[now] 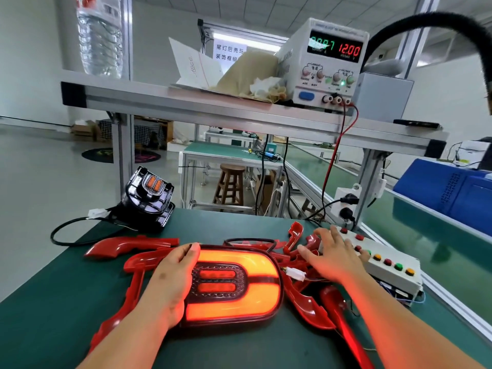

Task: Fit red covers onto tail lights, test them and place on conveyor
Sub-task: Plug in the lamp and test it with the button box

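Tail light [234,286] glowing orange-red at the middle of the green table [239,225], lying flat with its red cover on.

Sitting at the table's far left corner: a second light [149,201], unlit and tilted, black cable [66,233] looping off the edge.

Lying around the lit one: loose red covers [127,245], some at left, more piled at right.

Resting on the lit light's left edge: left hand [173,275], fingers spread loosely, pressing down more than gripping.

Plugging in at its right edge: a white connector [295,274].

Reaching to the switch box [386,265]: right hand [332,254], open, fingertips on the coloured buttons, holding nothing.

Standing on the shelf [186,102] above: power supply [324,62], reading 12.00 in red.

Running along the right: the conveyor [426,235].
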Tool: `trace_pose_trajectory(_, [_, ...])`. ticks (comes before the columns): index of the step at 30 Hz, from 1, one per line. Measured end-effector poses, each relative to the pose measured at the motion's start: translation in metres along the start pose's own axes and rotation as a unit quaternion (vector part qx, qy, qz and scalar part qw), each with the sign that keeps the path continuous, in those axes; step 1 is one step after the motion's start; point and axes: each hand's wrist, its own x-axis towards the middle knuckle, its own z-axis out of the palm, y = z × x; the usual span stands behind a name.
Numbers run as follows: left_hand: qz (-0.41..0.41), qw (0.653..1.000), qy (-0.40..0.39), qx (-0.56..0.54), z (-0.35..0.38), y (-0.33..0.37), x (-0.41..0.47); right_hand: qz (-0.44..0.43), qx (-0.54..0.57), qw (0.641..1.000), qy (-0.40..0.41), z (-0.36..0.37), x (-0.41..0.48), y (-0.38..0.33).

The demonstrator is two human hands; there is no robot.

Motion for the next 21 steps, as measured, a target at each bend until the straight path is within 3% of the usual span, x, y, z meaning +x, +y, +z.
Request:
trace_pose_trajectory(12, [0.001, 1.0, -0.006, 0.009, 0.0008, 0.0015, -0.0012, -0.002, 0.019, 1.0, 0.005, 0.0012, -0.0003, 0.0042])
trace_pose_trajectory(21, [0.013, 1.0, 0.006, 0.015, 0.0013, 0.0018, -0.0029, -0.006, -0.029, 1.0, 0.012, 0.0051, -0.0028, 0.0072])
